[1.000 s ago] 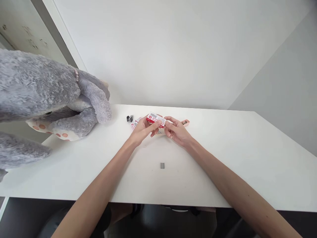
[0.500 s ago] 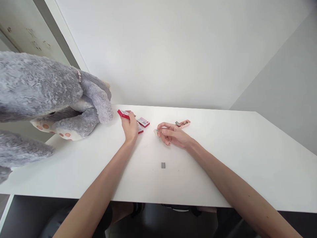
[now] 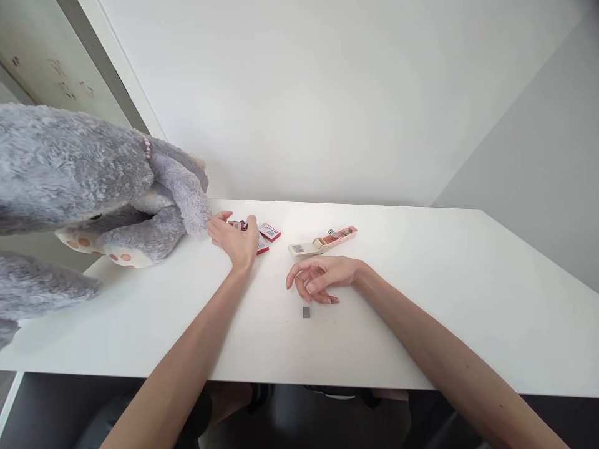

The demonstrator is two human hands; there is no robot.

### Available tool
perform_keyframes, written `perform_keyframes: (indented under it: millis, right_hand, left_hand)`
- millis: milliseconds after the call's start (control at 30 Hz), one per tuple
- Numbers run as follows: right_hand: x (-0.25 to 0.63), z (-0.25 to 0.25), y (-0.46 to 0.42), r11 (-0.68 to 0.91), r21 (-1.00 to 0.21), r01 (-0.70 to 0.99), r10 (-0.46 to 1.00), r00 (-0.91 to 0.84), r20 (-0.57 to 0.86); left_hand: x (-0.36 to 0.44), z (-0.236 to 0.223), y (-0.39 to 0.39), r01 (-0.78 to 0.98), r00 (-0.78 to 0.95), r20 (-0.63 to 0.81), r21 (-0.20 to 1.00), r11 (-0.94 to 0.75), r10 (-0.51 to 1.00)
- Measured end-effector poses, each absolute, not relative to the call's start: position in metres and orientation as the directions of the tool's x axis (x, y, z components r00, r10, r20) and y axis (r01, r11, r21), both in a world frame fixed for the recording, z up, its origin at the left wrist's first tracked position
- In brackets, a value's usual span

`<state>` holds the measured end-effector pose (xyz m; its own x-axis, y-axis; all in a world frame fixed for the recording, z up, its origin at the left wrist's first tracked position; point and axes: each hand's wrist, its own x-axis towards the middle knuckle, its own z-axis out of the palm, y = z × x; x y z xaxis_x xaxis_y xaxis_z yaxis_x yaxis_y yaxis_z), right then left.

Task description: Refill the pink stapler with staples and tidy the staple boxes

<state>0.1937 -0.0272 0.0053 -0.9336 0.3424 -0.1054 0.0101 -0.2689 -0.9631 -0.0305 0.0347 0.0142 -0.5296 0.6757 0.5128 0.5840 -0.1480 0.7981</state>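
Observation:
At the left of the boxes, my left hand curves around a small red box, fingers to one side and thumb to the other. Something dark shows at the box's end by the thumb; the hand hides the rest. My right hand hovers palm-inward with loosely bent, parted fingers and nothing in them. Just below its fingertips lies a small grey metal rectangle, like a block of staples. Behind that hand, a narrow pink case with small metal pieces in it lies beside its folded-back cream flap, printed with a square code.
Two more red-and-white boxes, one behind the other, lie right of my left hand. A big grey plush toy fills the table's left side. A white wall rises behind the white table.
My right hand has let go of the cream flap and moved down toward the grey rectangle. My left hand has turned, its fingers now spread left around the red box.

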Motion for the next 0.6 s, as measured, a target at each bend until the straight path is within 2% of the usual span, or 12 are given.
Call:
perform_keyframes:
  millis: [100,200,400,600]
  right_hand:
    - [0.197,0.009,-0.028,-0.269,-0.957,0.108,0.301,-0.934,-0.19]
    - [0.199,0.015,-0.029,-0.254,-0.945,0.204,0.243,-0.933,-0.266]
    - [0.197,0.031,-0.032,-0.224,-0.915,0.334,0.135,-0.92,-0.369]
    - [0.19,0.043,-0.037,-0.171,-0.889,0.424,0.062,-0.896,-0.44]
  left_hand:
    - [-0.027,0.015,0.031,0.667,-0.426,0.636,0.701,-0.252,0.643]
    - [-0.025,0.015,0.027,0.706,-0.314,0.701,0.624,-0.336,0.641]
    - [-0.014,0.013,0.016,0.618,0.011,0.724,0.538,-0.574,0.69]
    - [-0.002,0.006,0.003,0.597,0.321,0.685,0.39,-0.701,0.654]
